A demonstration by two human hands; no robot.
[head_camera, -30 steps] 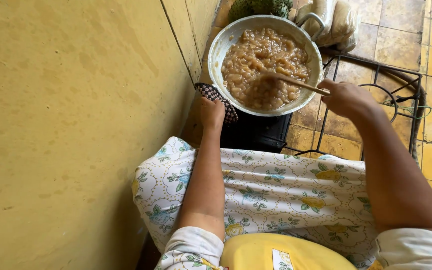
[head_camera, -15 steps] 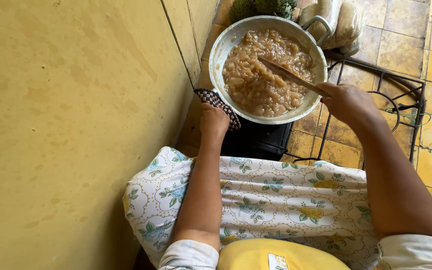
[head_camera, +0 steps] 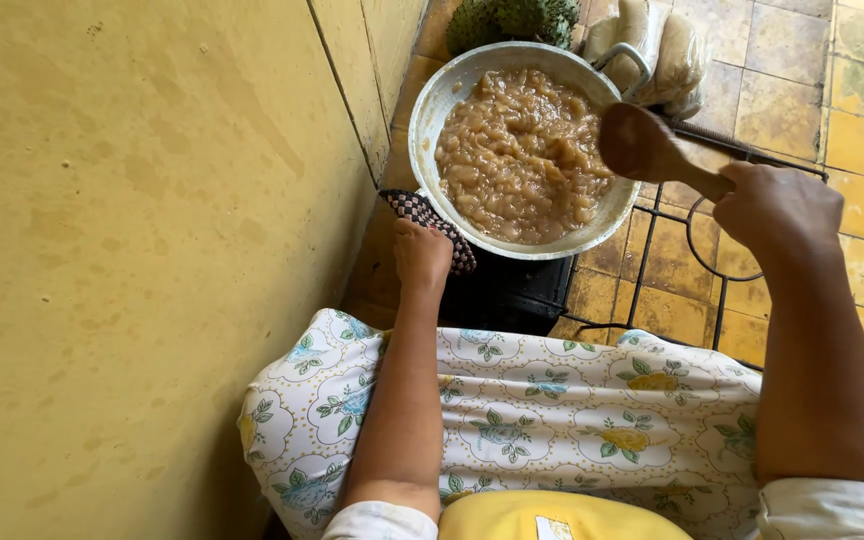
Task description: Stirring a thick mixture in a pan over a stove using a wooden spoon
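Round metal pan w/ brown lumpy mash, gripped at near rim via checkered cloth by closed left hand. Wooden spoon is held raised over pan's right rim, fisted in right hand.

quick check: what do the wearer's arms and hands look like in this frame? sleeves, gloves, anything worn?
Both arms are bare from the short white sleeves down. The left hand and right hand wear no gloves. No rings, watch or bracelets show. A floral-print cloth with blue and yellow flowers covers the lap, over a yellow garment.
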